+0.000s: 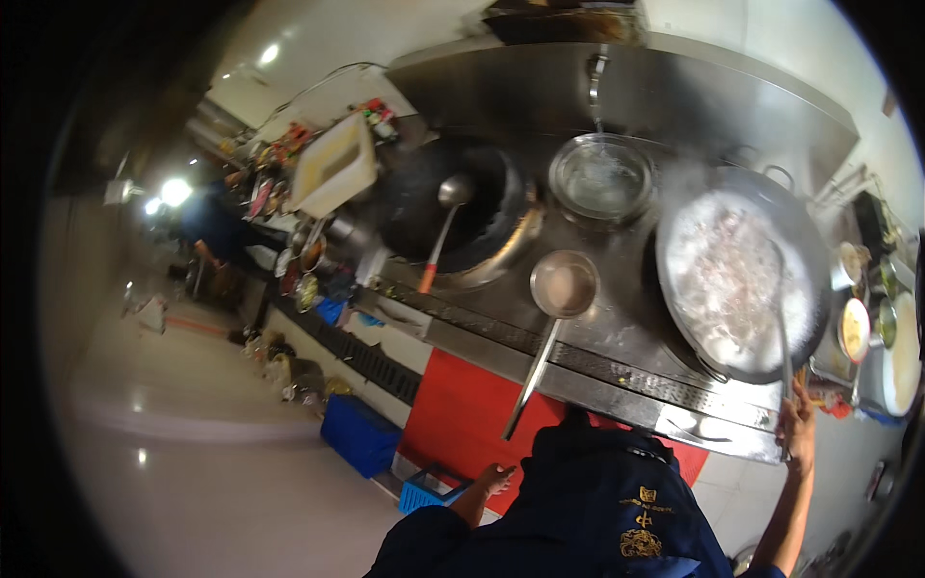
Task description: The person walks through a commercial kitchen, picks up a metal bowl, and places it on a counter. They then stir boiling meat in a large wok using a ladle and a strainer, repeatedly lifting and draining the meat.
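Observation:
My right hand grips the handle of a long metal ladle, whose far end lies in a large wok of white, foaming, boiling liquid. What lies under the foam is hard to tell. My left hand hangs low beside my dark apron and holds nothing; its fingers are loosely curled. Above it, a long-handled metal strainer or scoop rests on the steel stove top, its handle jutting over the front edge. A ladle with an orange handle end lies in a dark, empty-looking wok.
Water runs from a tap into a round metal basin between the woks. Bowls of ingredients stand at the right. A white plastic tub sits at the left; another person stands beyond. A blue bin and basket are on the floor.

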Demonstrator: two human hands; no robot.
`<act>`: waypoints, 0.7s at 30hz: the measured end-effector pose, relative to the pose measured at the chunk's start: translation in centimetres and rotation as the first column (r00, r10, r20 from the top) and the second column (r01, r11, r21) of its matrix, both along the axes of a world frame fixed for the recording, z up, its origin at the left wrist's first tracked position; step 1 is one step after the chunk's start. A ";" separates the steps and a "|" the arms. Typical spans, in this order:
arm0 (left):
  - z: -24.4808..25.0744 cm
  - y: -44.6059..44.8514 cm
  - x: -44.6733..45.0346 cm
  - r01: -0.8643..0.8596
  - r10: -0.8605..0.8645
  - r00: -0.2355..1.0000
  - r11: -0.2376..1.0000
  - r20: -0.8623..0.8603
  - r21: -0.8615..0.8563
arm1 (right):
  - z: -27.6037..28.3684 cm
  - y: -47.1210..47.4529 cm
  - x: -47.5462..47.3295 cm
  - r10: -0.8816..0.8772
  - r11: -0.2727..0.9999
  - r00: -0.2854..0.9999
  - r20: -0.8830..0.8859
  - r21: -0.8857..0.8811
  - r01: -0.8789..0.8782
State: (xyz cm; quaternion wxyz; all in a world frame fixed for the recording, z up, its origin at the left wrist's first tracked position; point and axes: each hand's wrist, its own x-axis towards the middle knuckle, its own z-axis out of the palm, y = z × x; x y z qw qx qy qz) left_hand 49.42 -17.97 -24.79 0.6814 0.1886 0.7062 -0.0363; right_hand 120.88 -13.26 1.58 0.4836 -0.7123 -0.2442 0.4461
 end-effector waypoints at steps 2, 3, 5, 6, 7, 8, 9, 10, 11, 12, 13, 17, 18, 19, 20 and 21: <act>-1.7 0.5 -1.1 -0.174 0.212 0.968 0.952 0.132 -0.251 | 0.5 -0.6 -1.4 -0.069 0.996 0.979 -0.194 -0.071 0.056; -2.4 0.8 -1.2 -0.095 0.110 0.991 0.977 0.071 -0.192 | 1.1 -1.0 -2.0 -0.086 0.994 0.945 -0.316 -0.090 0.061; -2.6 1.8 -1.0 0.160 -0.158 0.987 0.985 -0.038 0.064 | 2.3 -1.5 -3.9 -0.221 0.968 0.905 -0.363 -0.195 0.159; -2.3 2.5 -0.6 0.195 -0.190 0.980 0.976 -0.056 0.102 | 3.1 -1.7 -4.8 -0.227 0.969 0.901 -0.371 -0.179 0.171; -1.8 3.2 -0.1 0.220 -0.212 0.975 0.966 -0.068 0.138 | 3.9 -1.9 -5.6 -0.158 0.987 0.877 -0.454 -0.084 0.135; -0.9 4.0 0.3 0.240 -0.232 0.970 0.956 -0.070 0.169 | 5.2 -2.3 -6.3 -0.175 0.984 0.903 -0.392 -0.103 0.146; -0.1 5.0 0.8 0.261 -0.252 0.965 0.944 -0.072 0.200 | 6.1 -2.4 -7.0 -0.134 0.991 0.917 -0.376 -0.067 0.117; 0.9 5.8 1.1 0.278 -0.269 0.961 0.932 -0.072 0.232 | 7.2 -2.8 -7.6 -0.131 0.991 0.924 -0.360 -0.081 0.109; 1.7 6.7 1.5 0.294 -0.286 0.956 0.919 -0.070 0.262 | 8.2 -3.0 -8.3 -0.104 0.992 0.957 -0.272 -0.104 0.078; 2.4 7.4 1.8 0.303 -0.296 0.953 0.912 -0.068 0.276 | 8.9 -3.2 -8.9 -0.057 0.994 0.978 -0.203 -0.104 0.036; 2.9 8.1 2.2 0.313 -0.305 0.950 0.908 -0.075 0.278 | 9.6 -3.5 -9.5 -0.020 0.992 0.991 -0.130 -0.125 0.003; 3.3 10.2 3.5 0.299 -0.284 0.954 0.923 -0.094 0.243 | 12.1 -5.1 -11.4 0.079 0.967 0.955 0.285 -0.254 -0.004; 3.0 10.5 3.8 0.352 -0.324 0.932 0.916 -0.163 0.194 | 13.1 -5.6 -11.5 0.116 0.957 0.915 0.387 -0.292 0.002; 2.8 10.7 3.6 0.406 -0.377 0.910 0.895 -0.170 0.188 | 14.0 -6.1 -11.6 0.142 0.956 0.846 0.513 -0.292 0.017; 2.4 10.9 3.7 0.411 -0.375 0.907 0.888 -0.193 0.204 | 15.2 -6.6 -11.4 0.157 0.959 0.805 0.572 -0.283 0.015; 2.0 11.1 3.4 0.454 -0.427 0.881 0.884 -0.202 0.110 | 16.3 -7.1 -11.4 0.163 0.955 0.773 0.613 -0.295 0.033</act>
